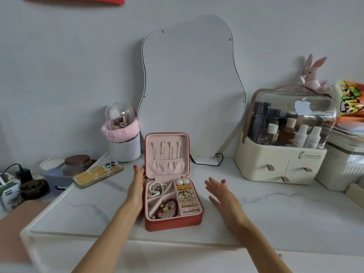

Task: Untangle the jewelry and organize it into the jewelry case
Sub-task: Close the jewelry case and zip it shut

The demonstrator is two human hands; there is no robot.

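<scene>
A red jewelry case (173, 223) with a pink lining stands open in the middle of the white table. Thin chains hang in its upright lid (165, 154). Its tray holds a pearl strand (156, 189), a dark red bead bracelet (169, 207), two large pearl earrings (183, 182) and several small gold pieces (186, 196). My left hand (137, 186) lies flat along the case's left side, fingers straight, touching it near the hinge. My right hand (220, 196) hovers to the right of the case, fingers spread, holding nothing.
A wavy mirror (189, 91) stands behind the case. A phone (98, 173) and jars lie at the left, with a brush holder (124, 138) behind them. A cosmetics organizer (283, 146) fills the right. A marble mat (256, 213) covers the table.
</scene>
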